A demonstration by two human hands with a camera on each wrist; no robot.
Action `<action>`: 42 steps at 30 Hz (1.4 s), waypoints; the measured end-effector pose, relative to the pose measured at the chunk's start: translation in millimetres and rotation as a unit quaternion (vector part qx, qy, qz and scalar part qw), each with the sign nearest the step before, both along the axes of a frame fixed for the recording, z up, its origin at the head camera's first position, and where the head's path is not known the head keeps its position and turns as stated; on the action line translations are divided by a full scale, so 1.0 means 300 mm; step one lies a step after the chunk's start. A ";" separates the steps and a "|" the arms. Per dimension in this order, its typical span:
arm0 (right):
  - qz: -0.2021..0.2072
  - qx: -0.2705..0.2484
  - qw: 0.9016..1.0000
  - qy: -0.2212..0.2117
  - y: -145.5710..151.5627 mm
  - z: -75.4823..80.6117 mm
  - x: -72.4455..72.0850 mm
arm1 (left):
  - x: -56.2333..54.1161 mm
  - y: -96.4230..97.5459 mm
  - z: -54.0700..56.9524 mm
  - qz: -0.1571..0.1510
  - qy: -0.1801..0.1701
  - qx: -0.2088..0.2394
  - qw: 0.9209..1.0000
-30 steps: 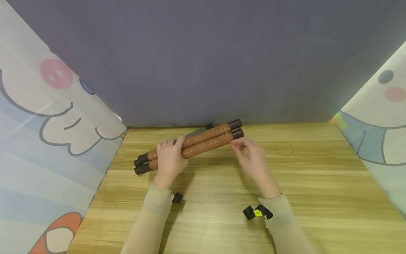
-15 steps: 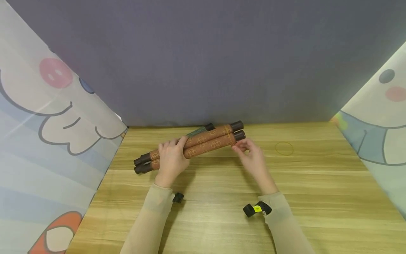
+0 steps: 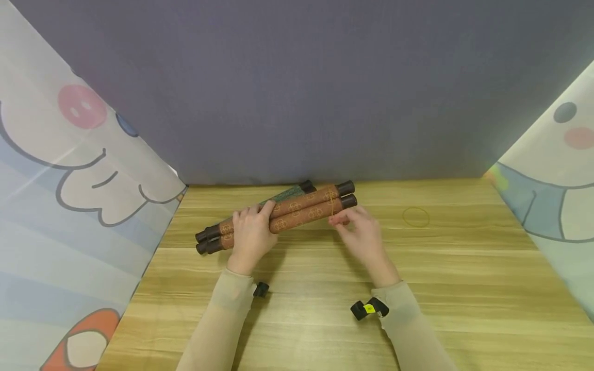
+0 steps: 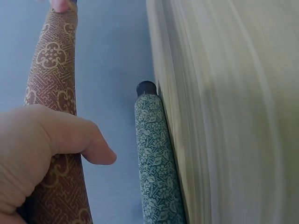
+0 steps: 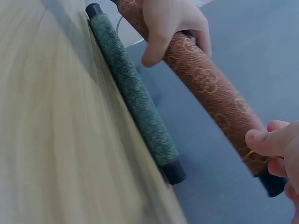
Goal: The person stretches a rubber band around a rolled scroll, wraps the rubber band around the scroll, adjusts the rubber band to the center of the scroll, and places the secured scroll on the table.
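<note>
Nearest, two beige sleeves reach forward over the light wood-grain table, with a small black device at the right wrist, marked by a yellow label. Beyond the cuffs, the left hand grips a pair of reddish-brown, gold-patterned cylindrical rolls with dark end caps, its fingers over the top and its thumb along the side. The rolls lie side by side, slanting up toward the right in the head view. Near their right-hand caps, the right hand pinches a thin yellow elastic band between thumb and fingertips; the band crosses both rolls. Well to the right, a second thin yellow loop lies loose on the wood. Behind the brown pair, partly hidden, rests a green leaf-patterned roll with dark caps. Farthest back stands a plain grey-blue wall, flanked by cartoon-printed panels.
</note>
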State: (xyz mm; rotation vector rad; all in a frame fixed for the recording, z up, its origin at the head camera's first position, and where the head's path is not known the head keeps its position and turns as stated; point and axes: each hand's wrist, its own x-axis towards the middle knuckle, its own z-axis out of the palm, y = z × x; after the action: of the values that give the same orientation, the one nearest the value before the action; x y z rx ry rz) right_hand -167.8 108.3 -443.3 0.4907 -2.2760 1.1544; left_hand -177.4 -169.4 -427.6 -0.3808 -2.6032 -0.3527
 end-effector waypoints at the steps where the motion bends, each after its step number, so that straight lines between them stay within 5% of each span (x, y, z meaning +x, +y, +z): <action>1: -0.006 0.011 1.000 0.029 0.001 0.006 0.003 | 0.000 -0.003 -0.001 -0.001 0.002 -0.004 1.000; 6: -0.023 0.017 0.995 0.096 0.018 0.025 0.009 | -0.010 -0.025 -0.004 0.000 0.015 -0.023 1.000; 15: 0.005 0.055 0.992 0.112 0.083 0.049 -0.022 | -0.021 -0.051 0.007 -0.029 0.031 -0.035 0.998; 25: 0.040 0.134 0.990 0.001 0.147 0.074 -0.023 | -0.023 -0.063 0.015 -0.063 0.019 -0.046 0.997; 32: 0.042 0.200 0.974 -0.097 0.188 0.094 -0.013 | -0.010 -0.044 0.009 -0.085 0.009 -0.056 0.995; 42: 0.081 0.242 0.960 -0.113 0.211 0.095 -0.016 | 0.003 -0.017 0.016 -0.099 -0.013 -0.051 0.994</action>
State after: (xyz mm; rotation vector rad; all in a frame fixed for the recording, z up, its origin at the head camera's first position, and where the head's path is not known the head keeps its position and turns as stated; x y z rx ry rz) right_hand -172.6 171.6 -414.8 0.7743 -2.7733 0.7421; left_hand -176.5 -174.5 -422.8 -0.6768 -2.6217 -0.2934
